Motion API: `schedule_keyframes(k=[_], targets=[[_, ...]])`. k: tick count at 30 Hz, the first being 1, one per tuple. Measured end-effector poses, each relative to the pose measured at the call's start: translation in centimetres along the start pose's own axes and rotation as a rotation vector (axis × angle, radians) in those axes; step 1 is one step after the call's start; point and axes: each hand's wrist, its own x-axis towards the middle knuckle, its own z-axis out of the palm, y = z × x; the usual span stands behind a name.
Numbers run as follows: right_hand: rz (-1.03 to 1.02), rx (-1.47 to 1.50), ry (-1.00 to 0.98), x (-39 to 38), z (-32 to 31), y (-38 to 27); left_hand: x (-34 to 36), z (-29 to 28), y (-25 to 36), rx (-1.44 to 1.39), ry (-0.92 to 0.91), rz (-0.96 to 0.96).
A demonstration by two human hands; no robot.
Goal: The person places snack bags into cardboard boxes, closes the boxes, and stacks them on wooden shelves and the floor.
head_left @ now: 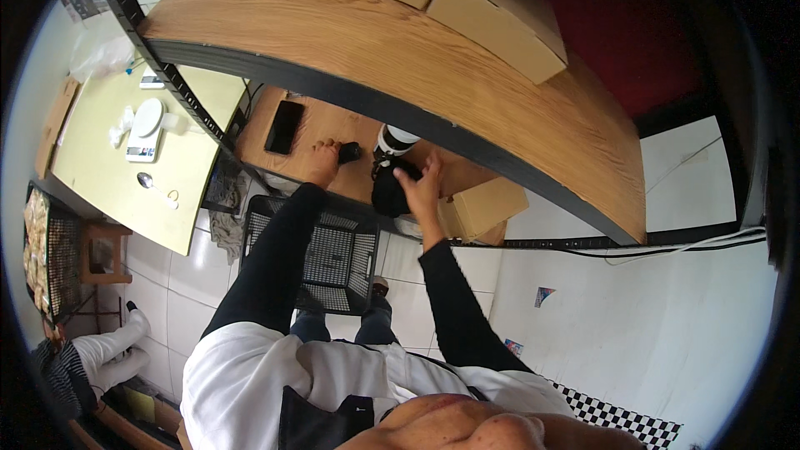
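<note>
Head: black object [388, 192] lengthwise, white end [402, 136] forward; right hand [424, 191] spread, left hand [321, 163] unclear.

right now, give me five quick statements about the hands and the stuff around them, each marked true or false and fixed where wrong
1. A black phone lies on the lower wooden shelf, left of the left hand. True.
2. The right hand rests on the phone. False: the right hand is at a black object farther right.
3. The mesh basket below the shelf is white. False: the basket is black.
4. A spoon lies on the pale yellow table, near a white scale. True.
5. Every cardboard box is on the upper shelf. False: one box sits lower, right of the right hand.
</note>
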Motion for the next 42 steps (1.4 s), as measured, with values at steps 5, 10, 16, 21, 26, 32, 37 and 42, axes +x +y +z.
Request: schedule_keyframes(k=[5,10,16,21,26,32,37,42], targets=[[0.127,0.092,-0.129,4.8,1.7,-4.4,-1.4,2.5,-2.7,-0.010,0.076,-0.005],[0.024,0.133,0.000,5.6,4.9,-2.4,-4.0,1.7,-3.9,-0.366,0.190,-0.135],[-0.155,0.010,0.036,4.8,6.1,-4.1,-10.5,-2.2,-7.4,-0.563,0.478,-0.100],[-0.248,0.092,-0.235,2.9,6.7,-11.7,-18.4,-7.5,-11.2,-0.617,0.514,-0.331],[-0.366,0.348,-0.590,-1.3,10.8,-23.2,-24.4,-11.0,-16.5,-0.639,0.712,-0.508],[-0.443,0.433,-0.640,-4.8,21.0,-30.1,-27.7,-14.4,-19.2,-0.599,0.789,-0.652],[-0.354,0.437,-0.580,-5.0,29.0,-32.0,-28.4,-14.6,-20.9,-0.591,0.831,-0.678],[-0.407,0.402,-0.433,-4.1,33.9,-32.0,-27.0,-14.1,-22.7,-0.625,0.804,-0.690]])
